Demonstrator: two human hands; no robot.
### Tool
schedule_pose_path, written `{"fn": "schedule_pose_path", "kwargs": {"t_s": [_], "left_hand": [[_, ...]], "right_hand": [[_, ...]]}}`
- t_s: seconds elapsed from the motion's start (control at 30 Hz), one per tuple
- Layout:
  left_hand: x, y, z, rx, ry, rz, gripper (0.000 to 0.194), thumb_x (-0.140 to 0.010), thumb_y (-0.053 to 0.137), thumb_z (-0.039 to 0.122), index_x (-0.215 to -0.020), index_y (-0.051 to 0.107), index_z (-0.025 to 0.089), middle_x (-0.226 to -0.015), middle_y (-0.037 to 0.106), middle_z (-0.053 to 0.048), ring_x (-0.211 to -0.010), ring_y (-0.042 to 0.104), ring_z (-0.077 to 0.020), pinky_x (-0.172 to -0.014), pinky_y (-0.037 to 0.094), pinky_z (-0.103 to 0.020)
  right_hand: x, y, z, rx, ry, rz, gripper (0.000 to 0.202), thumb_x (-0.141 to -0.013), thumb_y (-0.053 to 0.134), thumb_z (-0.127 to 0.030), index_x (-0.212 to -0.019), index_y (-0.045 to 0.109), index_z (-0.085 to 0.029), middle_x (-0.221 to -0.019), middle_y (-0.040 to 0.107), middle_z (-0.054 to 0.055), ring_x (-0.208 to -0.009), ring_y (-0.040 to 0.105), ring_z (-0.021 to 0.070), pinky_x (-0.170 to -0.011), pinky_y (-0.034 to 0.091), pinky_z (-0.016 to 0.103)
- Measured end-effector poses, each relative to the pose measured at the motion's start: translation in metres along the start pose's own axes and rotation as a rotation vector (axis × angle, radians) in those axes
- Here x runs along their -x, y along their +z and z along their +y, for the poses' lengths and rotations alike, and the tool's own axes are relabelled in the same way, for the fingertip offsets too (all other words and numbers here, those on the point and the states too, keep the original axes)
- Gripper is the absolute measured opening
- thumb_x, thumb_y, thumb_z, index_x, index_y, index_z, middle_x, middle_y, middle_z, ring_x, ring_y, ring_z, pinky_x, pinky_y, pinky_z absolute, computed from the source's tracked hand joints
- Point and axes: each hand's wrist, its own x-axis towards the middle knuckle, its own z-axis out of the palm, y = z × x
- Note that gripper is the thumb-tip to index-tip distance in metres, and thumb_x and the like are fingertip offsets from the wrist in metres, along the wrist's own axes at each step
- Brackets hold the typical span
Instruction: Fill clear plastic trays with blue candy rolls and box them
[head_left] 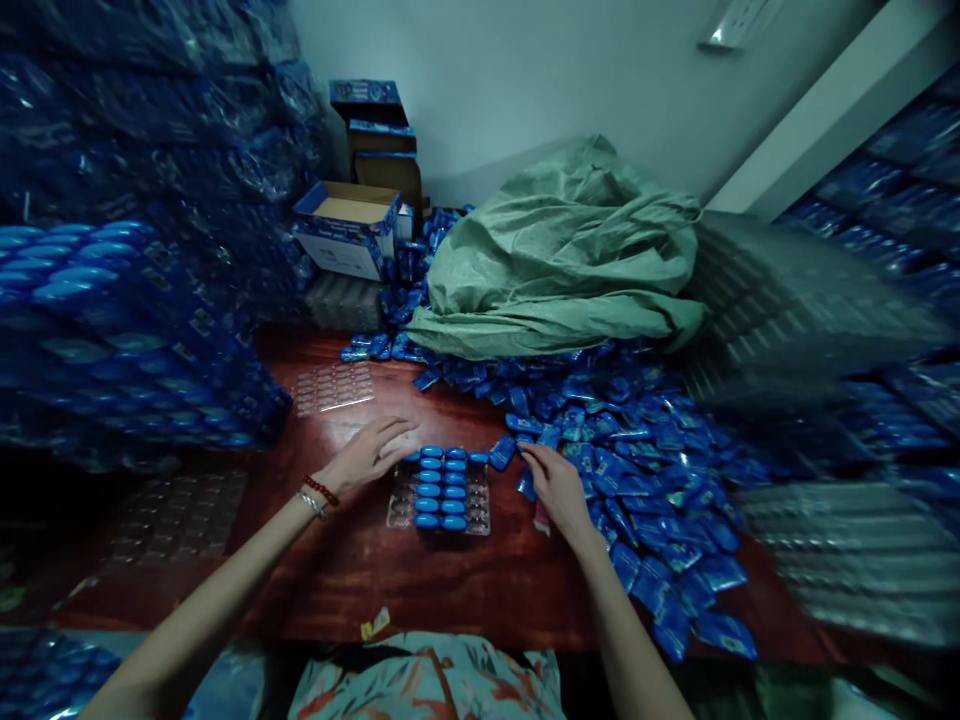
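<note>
A clear plastic blister tray (402, 510) lies on the table before me. Its two middle columns hold glossy blue oval pieces (428, 491), and a few more sit in the top row; the lower outer pockets show bare plastic. My left hand (366, 458) is at the tray's top left corner, fingers stretched and thumb apart, the thumb close to a blue piece. Right of the tray, my right hand (556, 487) has its fingers pinched together at the edge of a small blue packet (502, 452). A loose heap of blue packets (637, 480) lies beside that hand.
Another clear tray (334, 388) lies behind my left hand. A green sack (570, 250) rests on the heap's far side. Open cardboard boxes (349, 230) stand at the back. Filled blue trays (112, 340) are stacked left; clear tray stacks (855, 550) stand right. A yellow scrap (376, 624) lies near the front edge.
</note>
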Motion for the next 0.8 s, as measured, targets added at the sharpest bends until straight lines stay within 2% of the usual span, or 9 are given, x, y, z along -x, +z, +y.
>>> {"fn": "schedule_pose_path", "kwargs": {"t_s": [0.07,0.13,0.33,0.4,0.47,0.53,0.63,0.7,0.8], "left_hand": [[-0.017,0.003,-0.003,-0.025,-0.077,0.005,0.032,-0.092,0.040,0.030,-0.118,0.052,0.018,-0.113,0.060,-0.008,-0.101,0.057,-0.0176,-0.089,0.046,-0.031],[-0.044,0.009,-0.009,-0.097,-0.188,-0.018,0.029,-0.092,0.039,0.026,-0.115,0.053,0.016,-0.110,0.060,-0.008,-0.095,0.059,-0.0164,-0.085,0.047,-0.029],[-0.130,0.028,-0.034,-0.253,-0.393,-0.066,0.029,-0.082,0.056,0.024,-0.109,0.056,0.013,-0.116,0.055,-0.016,-0.102,0.057,-0.0250,-0.084,0.046,-0.034],[-0.146,0.032,-0.040,-0.271,-0.434,-0.100,0.031,-0.077,0.061,0.019,-0.107,0.056,0.013,-0.115,0.055,-0.017,-0.099,0.059,-0.0259,-0.081,0.047,-0.033],[-0.152,0.034,-0.044,-0.269,-0.446,-0.136,0.038,-0.071,0.065,0.015,-0.108,0.056,0.014,-0.113,0.057,-0.016,-0.095,0.061,-0.0260,-0.078,0.047,-0.033],[-0.148,0.033,-0.047,-0.249,-0.432,-0.165,0.046,-0.064,0.071,0.015,-0.108,0.057,0.017,-0.109,0.059,-0.012,-0.092,0.062,-0.0247,-0.077,0.047,-0.031],[-0.122,0.023,-0.050,-0.212,-0.410,-0.146,0.048,-0.060,0.074,0.019,-0.105,0.058,0.021,-0.103,0.062,-0.007,-0.087,0.062,-0.0219,-0.076,0.047,-0.028],[-0.093,0.012,-0.049,-0.189,-0.415,-0.072,0.036,-0.070,0.067,0.025,-0.104,0.057,0.019,-0.100,0.062,-0.007,-0.086,0.061,-0.0202,-0.075,0.047,-0.028],[-0.036,-0.006,-0.043,-0.143,-0.445,0.086,0.024,-0.084,0.048,0.030,-0.102,0.053,0.015,-0.095,0.062,-0.008,-0.082,0.060,-0.0176,-0.074,0.048,-0.028]], "right_hand": [[-0.002,0.001,0.006,0.077,0.008,-0.022,0.032,-0.088,0.036,-0.017,-0.103,0.064,-0.020,-0.098,0.066,0.006,-0.096,0.058,0.0195,-0.087,0.045,0.034],[-0.007,0.006,0.005,0.176,-0.017,-0.102,0.034,-0.086,0.037,-0.012,-0.105,0.064,-0.020,-0.100,0.065,0.006,-0.097,0.056,0.0194,-0.087,0.044,0.033],[-0.020,0.022,-0.017,0.570,-0.113,-0.339,0.060,-0.076,0.036,0.003,-0.130,0.045,-0.021,-0.129,0.048,0.014,-0.106,0.051,0.0225,-0.082,0.045,0.036],[-0.019,0.024,-0.025,0.664,-0.146,-0.355,0.057,-0.077,0.036,0.003,-0.129,0.046,-0.020,-0.131,0.047,0.015,-0.107,0.051,0.0242,-0.081,0.045,0.038],[-0.017,0.025,-0.031,0.708,-0.214,-0.363,0.051,-0.079,0.038,0.001,-0.125,0.048,-0.018,-0.129,0.049,0.016,-0.106,0.051,0.0257,-0.081,0.045,0.039],[-0.014,0.023,-0.031,0.693,-0.294,-0.393,0.045,-0.079,0.041,-0.001,-0.121,0.051,-0.015,-0.123,0.053,0.016,-0.103,0.052,0.0258,-0.080,0.045,0.038],[-0.009,0.013,-0.020,0.599,-0.326,-0.414,0.036,-0.078,0.047,-0.005,-0.113,0.054,-0.013,-0.108,0.060,0.014,-0.094,0.057,0.0240,-0.076,0.046,0.034],[-0.002,0.004,-0.009,0.422,-0.265,-0.336,0.030,-0.083,0.046,-0.011,-0.112,0.052,-0.015,-0.102,0.061,0.011,-0.090,0.059,0.0218,-0.075,0.047,0.032],[0.013,-0.002,0.003,-0.002,-0.142,-0.160,0.026,-0.089,0.042,-0.021,-0.115,0.047,-0.019,-0.099,0.062,0.007,-0.088,0.061,0.0184,-0.075,0.049,0.030]]}}
